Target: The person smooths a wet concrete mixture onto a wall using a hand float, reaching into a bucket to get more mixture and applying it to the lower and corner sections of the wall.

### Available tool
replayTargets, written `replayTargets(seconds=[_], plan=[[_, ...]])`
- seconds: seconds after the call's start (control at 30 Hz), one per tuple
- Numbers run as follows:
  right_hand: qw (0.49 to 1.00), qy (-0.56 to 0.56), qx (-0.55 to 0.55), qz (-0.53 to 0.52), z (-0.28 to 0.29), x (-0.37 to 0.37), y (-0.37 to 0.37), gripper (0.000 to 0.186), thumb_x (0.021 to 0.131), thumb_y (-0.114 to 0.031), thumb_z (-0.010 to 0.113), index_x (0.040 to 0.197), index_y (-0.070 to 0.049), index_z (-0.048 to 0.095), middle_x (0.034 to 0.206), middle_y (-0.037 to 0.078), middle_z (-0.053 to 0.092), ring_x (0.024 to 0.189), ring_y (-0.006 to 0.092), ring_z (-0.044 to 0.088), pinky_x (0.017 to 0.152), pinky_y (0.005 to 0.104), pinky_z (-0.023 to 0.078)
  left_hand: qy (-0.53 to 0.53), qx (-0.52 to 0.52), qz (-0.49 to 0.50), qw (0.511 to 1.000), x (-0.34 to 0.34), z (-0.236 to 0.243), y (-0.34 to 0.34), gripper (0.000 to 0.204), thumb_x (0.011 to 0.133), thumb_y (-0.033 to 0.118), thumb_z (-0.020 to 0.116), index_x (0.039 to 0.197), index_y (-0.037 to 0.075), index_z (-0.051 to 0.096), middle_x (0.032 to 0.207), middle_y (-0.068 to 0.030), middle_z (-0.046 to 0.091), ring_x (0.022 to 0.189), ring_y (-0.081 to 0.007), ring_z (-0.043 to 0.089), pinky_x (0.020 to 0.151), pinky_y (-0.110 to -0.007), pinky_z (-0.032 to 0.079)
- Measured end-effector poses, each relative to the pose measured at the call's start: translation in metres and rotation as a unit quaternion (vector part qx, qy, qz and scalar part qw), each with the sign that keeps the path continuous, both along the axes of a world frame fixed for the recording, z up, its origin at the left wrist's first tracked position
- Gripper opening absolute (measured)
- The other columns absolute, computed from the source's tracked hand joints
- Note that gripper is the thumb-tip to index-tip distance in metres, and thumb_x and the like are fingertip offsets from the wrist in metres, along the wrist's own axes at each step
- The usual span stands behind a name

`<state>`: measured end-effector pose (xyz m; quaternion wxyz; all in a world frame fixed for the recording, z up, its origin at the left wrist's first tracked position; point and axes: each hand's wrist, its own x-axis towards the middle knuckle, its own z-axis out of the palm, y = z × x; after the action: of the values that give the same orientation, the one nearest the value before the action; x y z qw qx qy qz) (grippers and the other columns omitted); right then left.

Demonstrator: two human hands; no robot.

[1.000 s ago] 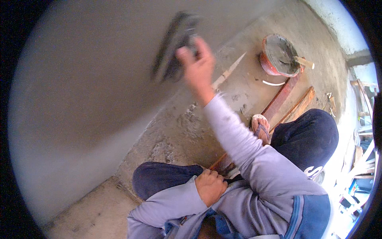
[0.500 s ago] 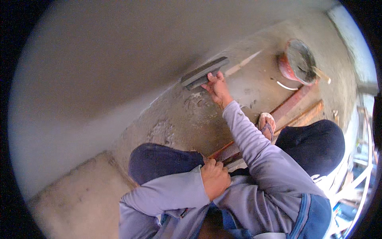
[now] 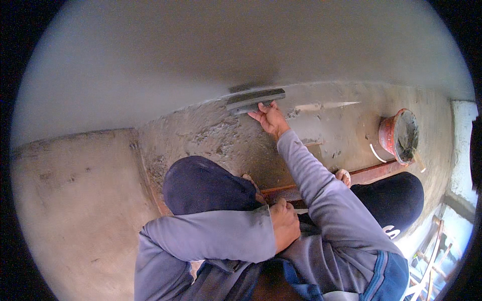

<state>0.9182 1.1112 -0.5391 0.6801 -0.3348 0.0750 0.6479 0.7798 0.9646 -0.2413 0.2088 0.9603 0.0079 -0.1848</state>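
My right hand (image 3: pixel 271 120) grips a long dark plastering float (image 3: pixel 255 99) from behind, with its blade against the foot of the grey wall (image 3: pixel 241 45), where wall and floor meet. A darker damp patch shows on the wall just above the blade. My left hand (image 3: pixel 284 226) is curled closed in front of my lap, close to my bent left knee; whatever its fingers may hold is hidden. Rough wet mortar (image 3: pixel 216 133) lies on the floor beside the float, between the wall and my left knee.
A red bucket (image 3: pixel 387 134) of grey mortar stands at the right, with a light wooden handle (image 3: pixel 418 160) sticking out. A reddish board (image 3: pixel 371 172) runs along the floor by my foot (image 3: pixel 343 176). A low raised edge (image 3: pixel 143 168) crosses the floor at left.
My view has turned, so the wall edge and float look more level and the bucket appears lower and farther right. The float stays in my right hand at the wall; my left hand remains closed.
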Motion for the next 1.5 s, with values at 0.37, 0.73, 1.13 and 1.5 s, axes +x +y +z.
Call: replayTargets(seconds=[0.37, 0.73, 1.13, 1.5], plan=[[0.999, -0.03, -0.027, 0.017, -0.006, -0.01, 0.01, 0.034, 0.086, 0.002, 0.052, 0.112, -0.01, 0.034, 0.099, 0.01, 0.047, 0.086, 0.0287, 0.055, 0.08, 0.0506, 0.053, -0.023, 0.004, 0.108, 0.994, -0.029, 0.006, -0.023, 0.02, 0.068, 0.019, 0.055, 0.072, 0.002, 0.064, 0.078, -0.0115, 0.058, 0.083, -0.0273, 0.054, 0.064, -0.034, 0.051], [1.0, -0.015, -0.014, 0.007, 0.034, -0.015, 0.008, 0.043, 0.086, 0.001, 0.054, 0.117, -0.01, 0.027, 0.09, 0.008, 0.047, 0.076, 0.0233, 0.055, 0.078, 0.052, 0.054, 0.0, -0.035, 0.007, 0.999, -0.03, 0.008, -0.01, 0.019, 0.069, 0.019, 0.054, 0.068, 0.002, 0.064, 0.074, -0.0124, 0.058, 0.081, -0.027, 0.055, 0.063, -0.033, 0.048], [0.968, -0.113, 0.222, -0.038, 0.27, -0.05, 0.011, 0.022, 0.083, -0.002, 0.059, 0.086, -0.008, 0.039, 0.078, 0.006, 0.048, 0.067, 0.0171, 0.055, 0.078, 0.0523, 0.054, 0.008, -0.005, -0.096, 0.995, -0.004, 0.014, 0.008, 0.018, 0.075, 0.022, 0.056, 0.074, 0.01, 0.07, 0.077, -0.0075, 0.066, 0.078, -0.0219, 0.06, 0.064, -0.036, 0.041], [0.998, -0.059, 0.025, 0.016, 0.072, 0.011, -0.056, 0.022, 0.085, 0.003, 0.053, 0.1, -0.008, 0.042, 0.09, 0.007, 0.053, 0.08, 0.0222, 0.058, 0.083, 0.0529, 0.051, 0.022, -0.063, -0.124, 0.99, 0.006, 0.006, 0.015, 0.019, 0.075, 0.02, 0.056, 0.078, 0.008, 0.07, 0.077, -0.007, 0.066, 0.08, -0.0229, 0.06, 0.064, -0.036, 0.041]])
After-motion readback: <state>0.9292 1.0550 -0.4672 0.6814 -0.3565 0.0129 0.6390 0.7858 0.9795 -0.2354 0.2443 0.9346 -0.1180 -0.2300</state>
